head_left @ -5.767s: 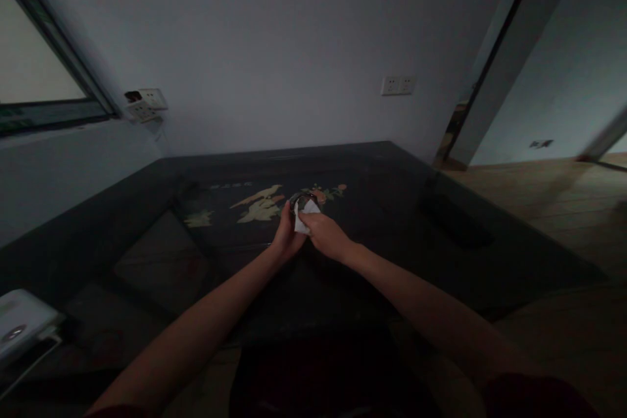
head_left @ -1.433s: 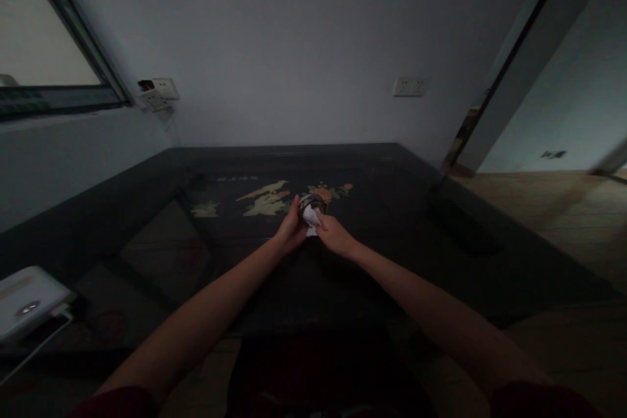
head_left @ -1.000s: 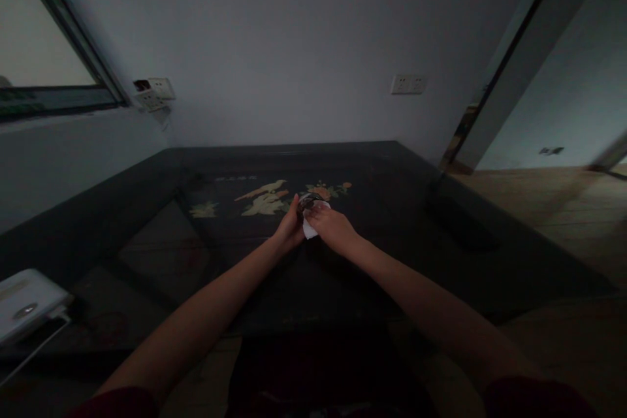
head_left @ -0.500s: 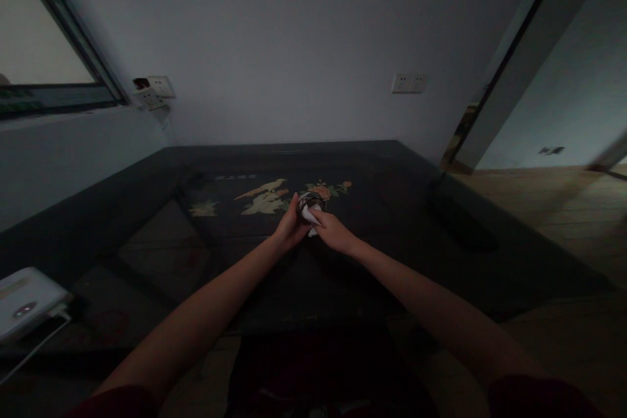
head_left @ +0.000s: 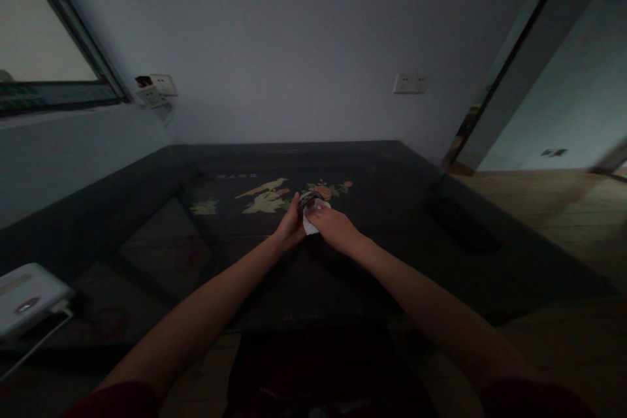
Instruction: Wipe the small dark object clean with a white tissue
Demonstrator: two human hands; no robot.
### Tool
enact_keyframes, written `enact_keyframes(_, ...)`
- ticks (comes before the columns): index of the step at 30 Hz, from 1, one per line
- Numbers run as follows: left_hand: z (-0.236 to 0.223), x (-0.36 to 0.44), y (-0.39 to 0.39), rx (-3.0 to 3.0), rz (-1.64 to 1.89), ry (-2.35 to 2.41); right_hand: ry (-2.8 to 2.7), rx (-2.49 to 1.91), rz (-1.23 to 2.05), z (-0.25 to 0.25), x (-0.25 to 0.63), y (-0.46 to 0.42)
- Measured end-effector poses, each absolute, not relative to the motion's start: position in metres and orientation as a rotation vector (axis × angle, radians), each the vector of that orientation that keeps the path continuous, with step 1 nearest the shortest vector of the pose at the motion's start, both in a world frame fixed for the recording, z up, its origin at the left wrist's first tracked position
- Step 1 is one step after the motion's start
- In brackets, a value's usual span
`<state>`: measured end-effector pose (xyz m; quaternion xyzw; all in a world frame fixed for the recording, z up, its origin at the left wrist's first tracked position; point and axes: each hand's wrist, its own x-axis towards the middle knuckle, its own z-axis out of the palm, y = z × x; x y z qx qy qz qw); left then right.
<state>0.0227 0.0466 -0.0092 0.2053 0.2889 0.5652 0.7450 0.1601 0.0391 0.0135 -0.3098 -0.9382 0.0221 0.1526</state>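
My left hand [head_left: 290,228] is closed round the side of a small, round, dark shiny object [head_left: 309,197], perhaps glass; the dim light hides its exact kind. A crumpled white tissue [head_left: 309,225] is held in my right hand [head_left: 336,227], whose fingers press it against the near side of that object. Both hands meet above the middle of a dark glossy table [head_left: 294,287]. Beyond them, the tabletop carries a picture of a bird [head_left: 267,192] and orange flowers [head_left: 321,191]. My fingers partly cover the round object.
A white box-shaped device [head_left: 32,297] with a cable stands at the left edge. On the right of the table lies a long dark object [head_left: 463,225]. Wall sockets [head_left: 410,83] are set in the wall behind, and a window [head_left: 49,26] is at upper left.
My right hand has shifted over the round object, its fingers turning inward. More of the tissue now shows, spread below the fingers. The left hand keeps its hold almost unmoved.
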Motion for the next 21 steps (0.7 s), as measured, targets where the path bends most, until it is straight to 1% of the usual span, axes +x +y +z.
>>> enact_keyframes(3,-0.0097,0.0225,0.0481,0.453,1.229,0.613,-2.7,-0.83,-0.12,0.0165,0.1589,0.0399)
enact_keyframes(8,-0.0102,0.0229,0.0485,0.456,1.227,0.64,-2.711,-0.846,-0.193,0.0135,0.1562,0.038)
enact_keyframes(12,-0.0077,0.0238,0.0455,0.466,1.224,0.672,-2.683,-0.896,-0.06,0.0091,0.1569,0.0363)
enact_keyframes(18,-0.003,0.026,0.0423,0.477,1.295,0.697,-2.583,-0.871,0.355,0.008,0.1571,0.0395)
enact_keyframes(21,-0.0031,0.026,0.0418,0.476,1.297,0.695,-2.577,-0.865,0.342,0.0101,0.1564,0.0383)
